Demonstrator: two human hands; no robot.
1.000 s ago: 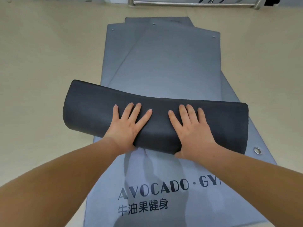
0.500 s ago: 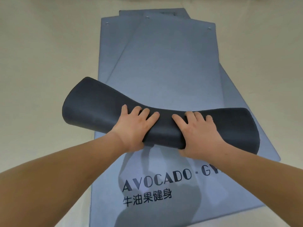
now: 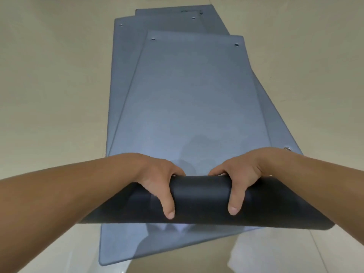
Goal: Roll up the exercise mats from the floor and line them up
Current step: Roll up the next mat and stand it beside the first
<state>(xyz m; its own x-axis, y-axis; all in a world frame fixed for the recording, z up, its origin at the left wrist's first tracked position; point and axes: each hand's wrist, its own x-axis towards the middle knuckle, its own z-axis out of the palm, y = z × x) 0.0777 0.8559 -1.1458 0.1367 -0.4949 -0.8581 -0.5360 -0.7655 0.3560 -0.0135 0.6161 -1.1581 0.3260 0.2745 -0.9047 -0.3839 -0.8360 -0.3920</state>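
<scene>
Both hands are gripping the rolled near end of the top mat. Left hand and right hand are clamped on the dark roll, thumbs lying over its near face, fingers curled out of sight over the far side. The hands sit close together near the middle; the roll's outer ends flare loose and look flatter than the centre.

The top mat lies flat on a stack of at least two more grey mats, fanned slightly askew on the tan floor. Eyelets mark its far edge. Most of its length is unrolled, so the step looks early.

To do it well:
- spread the hands wider, so the ends tighten with the middle
- keep the roll square to the mat's long edges, otherwise it probably telescopes
- press down and forward evenly, both hands at the same rate
- watch that the mat below doesn't drag along; friction between the sheets is likely
</scene>
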